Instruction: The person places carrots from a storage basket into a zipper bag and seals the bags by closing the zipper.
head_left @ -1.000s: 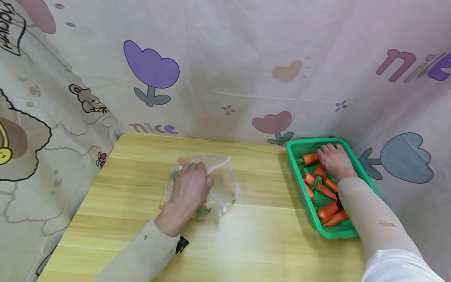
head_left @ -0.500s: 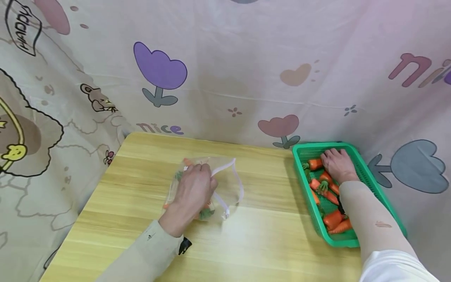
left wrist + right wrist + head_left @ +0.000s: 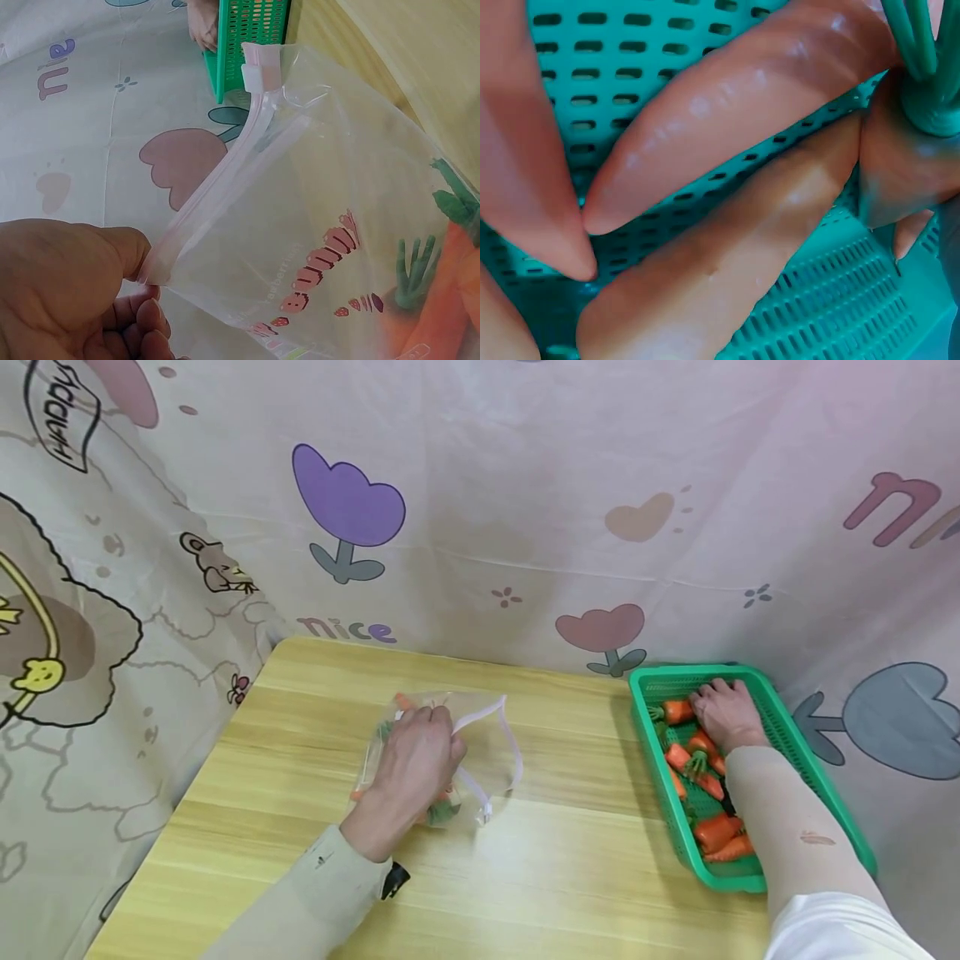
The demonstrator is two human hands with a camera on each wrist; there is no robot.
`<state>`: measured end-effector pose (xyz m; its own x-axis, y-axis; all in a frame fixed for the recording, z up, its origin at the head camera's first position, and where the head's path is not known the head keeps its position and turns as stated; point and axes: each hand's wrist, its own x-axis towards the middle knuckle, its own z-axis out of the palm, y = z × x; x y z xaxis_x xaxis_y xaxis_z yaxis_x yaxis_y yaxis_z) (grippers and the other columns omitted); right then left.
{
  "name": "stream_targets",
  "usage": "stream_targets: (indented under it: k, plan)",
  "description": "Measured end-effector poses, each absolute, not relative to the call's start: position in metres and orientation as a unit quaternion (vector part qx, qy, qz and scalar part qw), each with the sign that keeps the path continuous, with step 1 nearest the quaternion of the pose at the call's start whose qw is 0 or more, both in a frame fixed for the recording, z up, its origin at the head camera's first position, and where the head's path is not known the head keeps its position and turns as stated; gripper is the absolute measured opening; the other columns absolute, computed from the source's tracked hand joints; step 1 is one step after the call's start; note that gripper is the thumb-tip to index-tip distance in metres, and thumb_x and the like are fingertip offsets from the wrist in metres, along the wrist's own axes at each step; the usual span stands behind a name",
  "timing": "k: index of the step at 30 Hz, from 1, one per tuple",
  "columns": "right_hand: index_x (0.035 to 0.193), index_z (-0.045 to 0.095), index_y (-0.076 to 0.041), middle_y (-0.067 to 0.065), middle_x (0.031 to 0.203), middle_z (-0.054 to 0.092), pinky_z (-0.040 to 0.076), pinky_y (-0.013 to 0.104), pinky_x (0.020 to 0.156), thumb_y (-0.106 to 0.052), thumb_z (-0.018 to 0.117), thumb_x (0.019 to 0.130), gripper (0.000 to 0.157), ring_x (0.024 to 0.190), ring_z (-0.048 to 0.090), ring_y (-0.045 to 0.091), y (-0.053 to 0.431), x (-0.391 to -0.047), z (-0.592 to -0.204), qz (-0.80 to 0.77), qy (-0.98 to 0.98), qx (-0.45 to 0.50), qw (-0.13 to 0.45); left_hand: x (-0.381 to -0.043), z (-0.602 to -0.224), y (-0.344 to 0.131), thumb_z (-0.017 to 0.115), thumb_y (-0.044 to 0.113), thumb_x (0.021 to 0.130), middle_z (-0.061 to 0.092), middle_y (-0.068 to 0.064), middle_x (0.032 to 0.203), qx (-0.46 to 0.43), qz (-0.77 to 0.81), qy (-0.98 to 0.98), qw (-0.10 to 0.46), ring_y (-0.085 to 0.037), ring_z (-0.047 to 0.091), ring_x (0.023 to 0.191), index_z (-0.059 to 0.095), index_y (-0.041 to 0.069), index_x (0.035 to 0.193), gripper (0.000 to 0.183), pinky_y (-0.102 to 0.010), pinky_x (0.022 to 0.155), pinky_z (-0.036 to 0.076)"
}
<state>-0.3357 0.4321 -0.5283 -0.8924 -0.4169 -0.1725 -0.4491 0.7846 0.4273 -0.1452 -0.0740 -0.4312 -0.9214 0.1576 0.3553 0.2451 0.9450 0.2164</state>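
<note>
My left hand pinches the edge of a clear slider zip bag on the table. In the left wrist view, thumb and fingers hold one end of its pink zip strip, and the mouth looks spread in the head view. Orange carrots with green tops lie inside the bag. My right hand reaches down into a green basket, beside a carrot near the far end. Its fingertips are hidden. The right wrist view shows carrots close up but no fingers, so its grip is unclear.
Several more carrots lie in the basket, which stands at the right side of the wooden table. A white printed curtain hangs behind the table and along both sides. Bare wood separates the bag from the basket.
The head view has shifted, so everything sits slightly further right in the frame. My left hand keeps its hold on the bag; my right hand stays in the basket, with only slight finger movement.
</note>
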Motion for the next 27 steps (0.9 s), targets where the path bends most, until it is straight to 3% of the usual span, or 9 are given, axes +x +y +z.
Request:
stream_targets:
  k: [7, 12, 21, 27]
  plan:
    - [0.111, 0.066, -0.007, 0.016, 0.108, 0.065, 0.042, 0.052, 0.082, 0.002, 0.070, 0.096, 0.018, 0.105, 0.054, 0.040, 0.436, -0.331, -0.520, 0.225, 0.944, -0.241, 0.028, -0.145, -0.429, -0.074, 0.072, 0.014, 0.090, 0.051, -0.003, 0.067, -0.092, -0.132, -0.976, 0.149, -0.023, 0.049, 0.064, 0.057, 0.004, 0.079, 0.021, -0.036, 0.065, 0.047]
    - [0.113, 0.063, -0.005, 0.018, 0.114, 0.066, 0.045, 0.060, 0.094, -0.003, 0.071, 0.096, 0.019, 0.112, 0.055, 0.043, 0.438, -0.329, -0.509, 0.201, 0.942, -0.267, 0.014, -0.146, -0.429, -0.076, 0.072, 0.013, 0.090, 0.050, -0.004, 0.067, -0.088, -0.135, -0.976, 0.144, -0.023, 0.049, 0.064, 0.056, 0.004, 0.078, 0.022, -0.036, 0.065, 0.047]
    - [0.110, 0.055, -0.007, 0.013, 0.101, 0.065, 0.043, 0.061, 0.095, -0.019, 0.077, 0.094, 0.029, 0.103, 0.053, 0.039, 0.451, -0.317, -0.497, 0.210, 0.924, -0.317, -0.052, -0.148, -0.429, -0.075, 0.070, 0.014, 0.093, 0.049, -0.004, 0.068, -0.086, -0.152, -0.977, 0.119, -0.023, 0.047, 0.066, 0.055, 0.004, 0.079, 0.022, -0.036, 0.067, 0.045]
    - [0.106, 0.054, -0.006, 0.014, 0.102, 0.061, 0.043, 0.060, 0.097, -0.024, 0.081, 0.090, 0.036, 0.104, 0.053, 0.040, 0.451, -0.307, -0.495, 0.194, 0.918, -0.339, -0.068, -0.151, -0.430, -0.077, 0.069, 0.012, 0.093, 0.049, -0.004, 0.068, -0.092, -0.171, -0.974, 0.114, -0.024, 0.046, 0.066, 0.053, 0.006, 0.077, 0.023, -0.035, 0.064, 0.043]
